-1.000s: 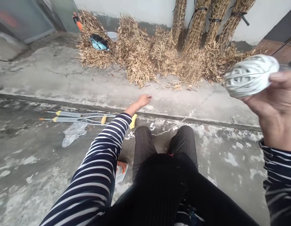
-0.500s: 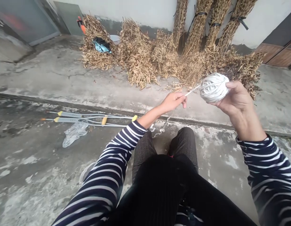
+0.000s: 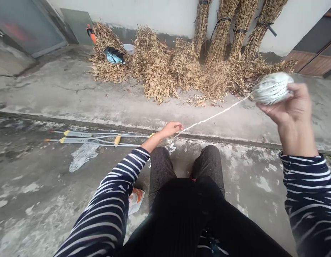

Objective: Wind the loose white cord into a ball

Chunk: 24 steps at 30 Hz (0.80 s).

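My right hand point(image 3: 290, 107) is raised at the right, its fingers wrapped round a white ball of string point(image 3: 272, 88). From the ball a white strand point(image 3: 212, 116) runs taut down to the left, to my left hand point(image 3: 171, 128), which pinches it above my knees. Loose white string point(image 3: 171, 146) lies on the ground just below that hand. Both sleeves are dark with white stripes.
Bundles of dry brown stalks point(image 3: 181, 64) lie and lean along the white wall ahead. A pair of crutches point(image 3: 101, 137) and a crumpled plastic bag point(image 3: 82, 155) lie on the concrete to my left. An orange-and-white shoe point(image 3: 136, 200) shows by my left leg.
My hands have drawn apart: the right one carried the ball up and to the right, the left one dropped towards my knees, pulling out a longer strand between them.
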Tool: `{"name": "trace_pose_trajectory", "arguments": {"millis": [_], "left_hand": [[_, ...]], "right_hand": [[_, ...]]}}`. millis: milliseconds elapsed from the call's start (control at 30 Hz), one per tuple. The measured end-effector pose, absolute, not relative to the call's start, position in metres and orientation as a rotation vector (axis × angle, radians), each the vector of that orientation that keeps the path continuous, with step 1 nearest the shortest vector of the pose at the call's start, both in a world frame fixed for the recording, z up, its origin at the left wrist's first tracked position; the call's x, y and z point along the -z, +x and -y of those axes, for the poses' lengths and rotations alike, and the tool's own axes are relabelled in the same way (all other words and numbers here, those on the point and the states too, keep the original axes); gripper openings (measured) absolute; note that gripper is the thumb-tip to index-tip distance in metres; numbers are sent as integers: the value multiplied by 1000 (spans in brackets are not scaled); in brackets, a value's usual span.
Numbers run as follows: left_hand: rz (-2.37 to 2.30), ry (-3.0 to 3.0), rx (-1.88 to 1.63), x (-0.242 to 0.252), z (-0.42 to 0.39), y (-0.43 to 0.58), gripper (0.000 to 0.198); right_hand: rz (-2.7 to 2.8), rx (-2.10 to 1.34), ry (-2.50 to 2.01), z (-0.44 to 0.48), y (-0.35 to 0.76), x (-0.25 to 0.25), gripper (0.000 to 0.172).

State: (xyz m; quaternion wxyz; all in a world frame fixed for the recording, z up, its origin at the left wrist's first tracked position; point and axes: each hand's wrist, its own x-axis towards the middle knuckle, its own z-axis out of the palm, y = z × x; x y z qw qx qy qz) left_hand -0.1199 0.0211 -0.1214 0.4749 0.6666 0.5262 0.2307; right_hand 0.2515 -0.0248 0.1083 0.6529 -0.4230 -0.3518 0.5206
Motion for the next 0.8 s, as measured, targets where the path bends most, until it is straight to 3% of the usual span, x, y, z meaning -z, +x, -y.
{"name": "trace_pose_trajectory", "arguments": {"millis": [100, 200, 367, 800], "left_hand": [[-1229, 1594, -780, 97, -34, -86, 45], [-811, 1477, -957, 61, -36, -37, 55], [-600, 1262, -977, 36, -23, 3, 29], [-564, 1300, -647, 30, -12, -43, 17]], "right_hand": [[1017, -1385, -1087, 26, 229, -87, 46], [1130, -1563, -1126, 28, 202, -64, 50], [1078, -1672, -1135, 29, 195, -44, 51], [1031, -1643, -1014, 64, 206, -11, 84]]}}
